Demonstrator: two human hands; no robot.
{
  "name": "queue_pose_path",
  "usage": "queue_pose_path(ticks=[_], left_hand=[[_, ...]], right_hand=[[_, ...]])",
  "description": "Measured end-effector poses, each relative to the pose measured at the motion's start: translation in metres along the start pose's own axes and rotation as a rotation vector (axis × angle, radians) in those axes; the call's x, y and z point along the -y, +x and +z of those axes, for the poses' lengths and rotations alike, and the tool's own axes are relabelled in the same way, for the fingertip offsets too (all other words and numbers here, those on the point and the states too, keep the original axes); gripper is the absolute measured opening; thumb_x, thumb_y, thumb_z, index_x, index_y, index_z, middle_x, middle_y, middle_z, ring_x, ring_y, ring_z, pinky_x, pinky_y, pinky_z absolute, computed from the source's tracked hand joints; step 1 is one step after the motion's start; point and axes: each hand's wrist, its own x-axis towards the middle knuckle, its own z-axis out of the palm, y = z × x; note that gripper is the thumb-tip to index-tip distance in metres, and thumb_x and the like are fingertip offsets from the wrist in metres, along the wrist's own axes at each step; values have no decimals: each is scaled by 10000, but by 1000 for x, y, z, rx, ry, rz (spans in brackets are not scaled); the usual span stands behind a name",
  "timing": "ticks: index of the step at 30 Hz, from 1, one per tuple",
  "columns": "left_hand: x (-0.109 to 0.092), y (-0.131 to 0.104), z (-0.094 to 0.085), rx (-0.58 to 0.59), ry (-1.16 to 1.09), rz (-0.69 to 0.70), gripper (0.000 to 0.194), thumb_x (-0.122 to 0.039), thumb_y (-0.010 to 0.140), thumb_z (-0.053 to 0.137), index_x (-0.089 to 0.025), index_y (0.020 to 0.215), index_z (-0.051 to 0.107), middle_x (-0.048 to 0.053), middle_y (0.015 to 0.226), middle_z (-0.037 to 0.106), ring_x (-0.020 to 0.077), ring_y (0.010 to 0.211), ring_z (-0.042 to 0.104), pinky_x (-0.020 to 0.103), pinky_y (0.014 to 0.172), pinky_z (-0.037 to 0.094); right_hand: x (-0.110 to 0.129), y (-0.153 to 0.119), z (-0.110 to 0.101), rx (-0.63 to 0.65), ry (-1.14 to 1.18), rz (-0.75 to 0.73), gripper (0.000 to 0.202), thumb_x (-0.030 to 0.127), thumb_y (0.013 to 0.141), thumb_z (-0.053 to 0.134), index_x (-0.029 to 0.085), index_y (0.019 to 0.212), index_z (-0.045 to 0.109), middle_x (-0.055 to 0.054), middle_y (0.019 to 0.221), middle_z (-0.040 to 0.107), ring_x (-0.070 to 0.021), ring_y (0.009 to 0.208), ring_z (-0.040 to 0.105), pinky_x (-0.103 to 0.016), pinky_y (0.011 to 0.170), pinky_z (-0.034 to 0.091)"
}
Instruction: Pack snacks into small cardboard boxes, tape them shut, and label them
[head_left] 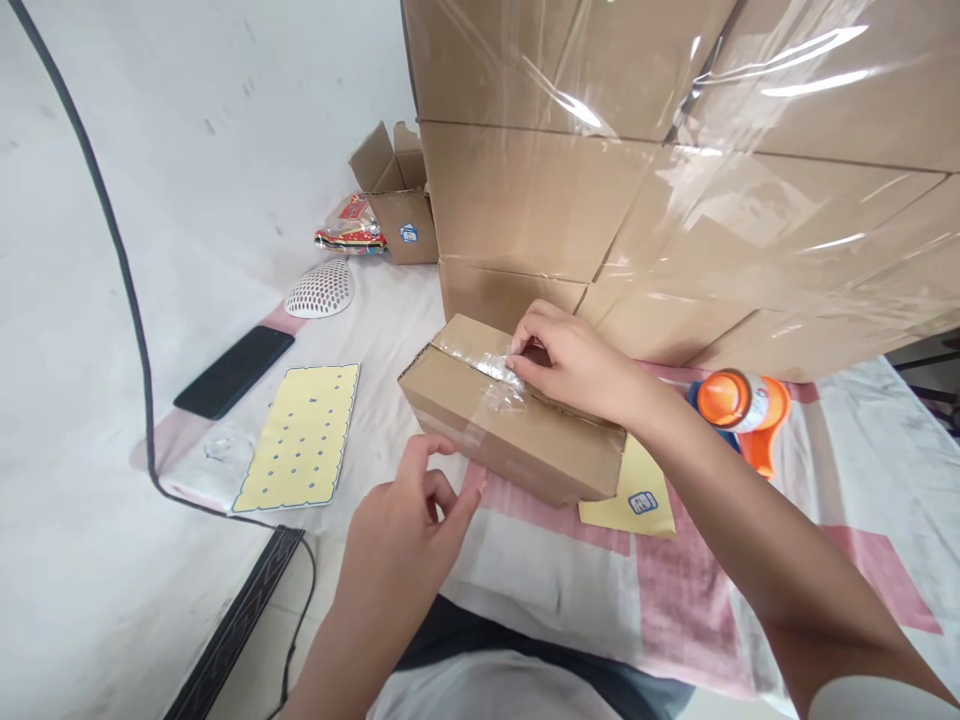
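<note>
Behind, a tall stack of film-wrapped brown cartons [675,170] is looming over the white-and-pink cloth [675,590]. Just before it, a small brown cardboard box [517,430] is lying on that cloth, clear tape across its top. The right hand [577,365] is pressing the tape, fingers [525,335] pinching it. The left hand [397,540] is hovering beside the box, fingers loosely curled, grasping nothing.

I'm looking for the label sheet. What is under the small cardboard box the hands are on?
A yellow sheet with one blue label sticks out from under the small cardboard box, on the pink-and-white cloth. The rest of the sheet is covered by the box.
</note>
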Motion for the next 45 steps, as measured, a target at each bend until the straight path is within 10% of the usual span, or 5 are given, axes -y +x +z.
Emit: queue_pose_path(ticks=[8, 21, 32, 39, 45], left_hand=[[21, 32, 21, -292, 374, 883, 467, -255, 972, 661, -188, 1422, 558, 100, 1405, 692, 276, 1383, 586, 441, 1249, 284], [52, 29, 67, -464, 311, 878, 754, -119, 922, 646, -112, 1610, 337, 182, 1453, 640, 264, 1612, 255, 484, 1303, 277], [61, 29, 109, -593, 320, 855, 919, -130, 890, 551, -41, 1661, 58, 214, 1725, 18, 342, 1628, 28, 604, 1276, 307], [69, 0, 103, -401, 378, 704, 853, -112, 910, 565, -84, 1664, 169, 247, 1662, 338, 360, 1610, 188, 602, 1269, 311], [48, -50, 100, -303, 166, 845, 558, -60, 878, 607, -106, 1431, 547, 191, 1339, 706, 290, 1454, 524, 464, 1156, 458]], right_hand=[[-3, 0, 2, -56, 79, 141, 311, 312, 836, 706, 196, 1059, 523, -29, 967, 569, -178, 815, 567, -333, 739, 450], [-5, 11, -6, 111, 90, 313, 164, 321, 893, 648, 199, 798, 593, -8, 827, 656, -155, 746, 568, -300, 669, 394], [-4, 8, -3, 13, 165, 251, 277, 296, 891, 617, 188, 653, 523, 39, 654, 533, -122, 654, 488, -291, 644, 354], [-23, -44, -36, -37, 322, 447, 336, 335, 956, 609, 236, 1265, 698, -63, 1277, 723, -212, 1075, 664, -361, 961, 483], [-79, -163, -25, -87, 235, 764, 236, 350, 984, 544, 193, 883, 687, -71, 897, 756, -207, 780, 686, -364, 766, 511]])
